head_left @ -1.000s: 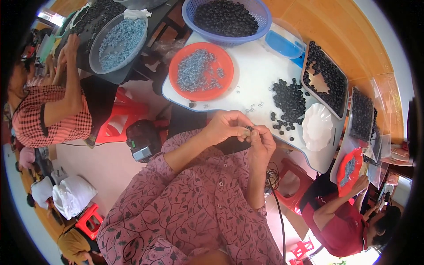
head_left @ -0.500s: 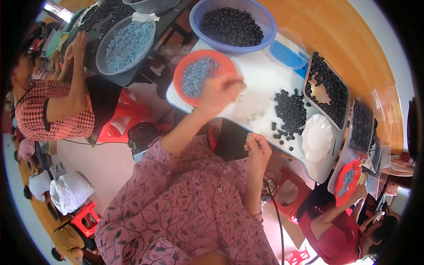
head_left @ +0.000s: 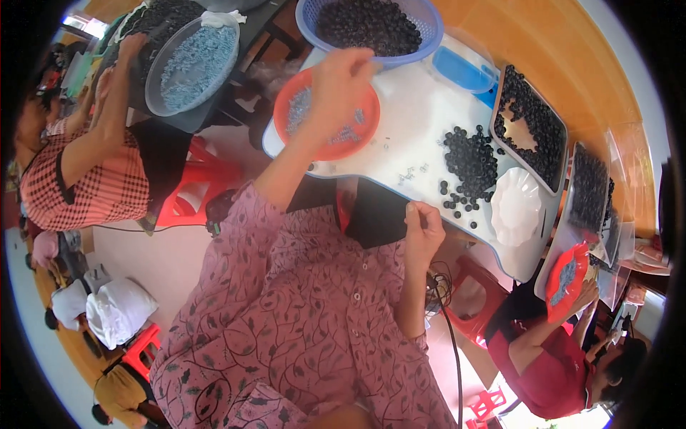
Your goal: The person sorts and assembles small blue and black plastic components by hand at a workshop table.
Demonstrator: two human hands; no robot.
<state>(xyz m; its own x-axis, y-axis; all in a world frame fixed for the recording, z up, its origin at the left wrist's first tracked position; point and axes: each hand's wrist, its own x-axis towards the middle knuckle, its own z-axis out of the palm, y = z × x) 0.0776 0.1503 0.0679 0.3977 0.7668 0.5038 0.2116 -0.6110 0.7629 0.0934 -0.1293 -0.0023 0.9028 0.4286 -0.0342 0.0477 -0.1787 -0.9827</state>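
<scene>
My left hand (head_left: 344,82) is raised over the red bowl (head_left: 364,141), its blurred fingers near the front rim of the blue-purple basket (head_left: 429,51). The basket holds many round black parts (head_left: 368,27), and the bowl holds small clear bluish pieces (head_left: 296,113). Motion smears the left fingers, so what they hold is unclear. My right hand (head_left: 425,227) is held up in front of the white table's near edge, thumb and fingers pinched together; anything between them is too small to make out.
On the white table (head_left: 400,118) lie a pile of black round parts (head_left: 468,161), a few small clear pieces (head_left: 413,171), a white scalloped dish (head_left: 516,209) and a blue container (head_left: 463,71). A tray of black parts (head_left: 547,154) borders it. People work left and right.
My left hand has moved up and away from the table's middle, towards the basket. My right hand stays by the near edge, pinched. The whole view has shifted slightly.
</scene>
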